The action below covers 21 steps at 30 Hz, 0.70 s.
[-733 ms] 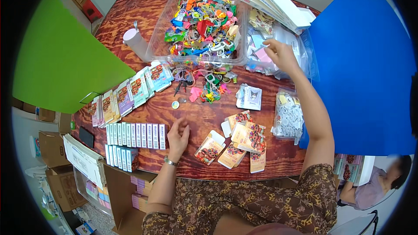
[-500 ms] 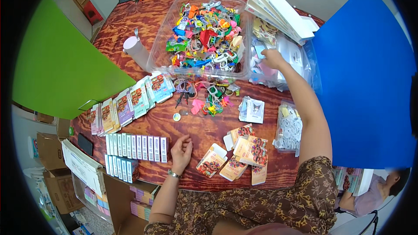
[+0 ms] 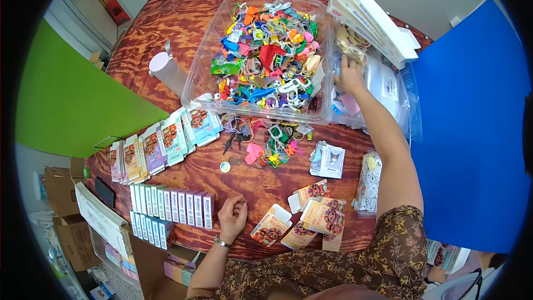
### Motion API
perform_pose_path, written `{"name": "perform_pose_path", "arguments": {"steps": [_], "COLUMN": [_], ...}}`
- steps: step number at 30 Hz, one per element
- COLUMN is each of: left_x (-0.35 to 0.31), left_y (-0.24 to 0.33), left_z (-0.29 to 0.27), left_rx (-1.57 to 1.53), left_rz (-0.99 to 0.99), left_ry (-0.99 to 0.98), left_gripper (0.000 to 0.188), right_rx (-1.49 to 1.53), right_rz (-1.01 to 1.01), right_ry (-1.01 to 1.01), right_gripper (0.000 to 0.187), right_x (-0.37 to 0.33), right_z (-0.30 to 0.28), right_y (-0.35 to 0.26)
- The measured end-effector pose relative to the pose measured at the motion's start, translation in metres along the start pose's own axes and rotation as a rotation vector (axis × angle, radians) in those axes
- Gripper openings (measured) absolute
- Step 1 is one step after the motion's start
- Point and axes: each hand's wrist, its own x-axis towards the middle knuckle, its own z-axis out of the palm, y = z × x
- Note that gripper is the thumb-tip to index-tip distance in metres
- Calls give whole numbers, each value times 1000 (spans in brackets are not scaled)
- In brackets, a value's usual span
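Observation:
My right hand (image 3: 350, 76) reaches into a clear plastic tray (image 3: 410, 112) at the back right, its fingers apart over flat packets and paper pieces beside a pink slip (image 3: 350, 104). Whether the fingertips grip anything is not visible; they look apart. On the table's near side, my left hand (image 3: 233, 216) rests with fingers curled in and nothing seen in them. To its left stand rows of slim boxes (image 3: 183, 207). Right of it lie several flat orange cartons (image 3: 272, 225), loosely overlapped. A small stack of cards (image 3: 327, 159) with a cartoon figure sits farther back.
A large clear bin (image 3: 191, 86) of colourful trinkets fills the back middle, with loose trinkets (image 3: 275, 144) before it. Fanned flat cartons (image 3: 172, 136), a pink-lidded bottle (image 3: 166, 69), white boxes (image 3: 377, 28) and a tub of small white packets (image 3: 367, 183) surround it. Green (image 3: 83, 89) and blue panels (image 3: 472, 133) flank the table.
My right hand has shifted slightly within the tray, and the light blue card at its fingertips is no longer seen there. My left hand stays curled on the table. The whole view has shifted slightly.

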Motion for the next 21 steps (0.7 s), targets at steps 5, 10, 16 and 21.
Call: {"name": "perform_pose_path", "arguments": {"steps": [5, 10, 16, 21], "left_x": [2, 1, 1, 0], "left_y": [5, 4, 6, 7], "left_z": [-1, 0, 1, -2], "left_rx": [37, 59, 74, 94], "left_rz": [27, 27, 22, 14], "left_ry": [-8, -19, -14, -15], "left_gripper": [22, 23, 22, 22], "right_rx": [71, 26, -76, -75], "right_rz": [222, 234, 248, 257], "right_ry": [-246, -318, -224, -204], "right_gripper": [117, 118, 110, 109], "right_x": [8, 15, 16, 13], "right_z": [-30, -23, -15, -23], "right_y": [-14, -32, -34, -30]}}
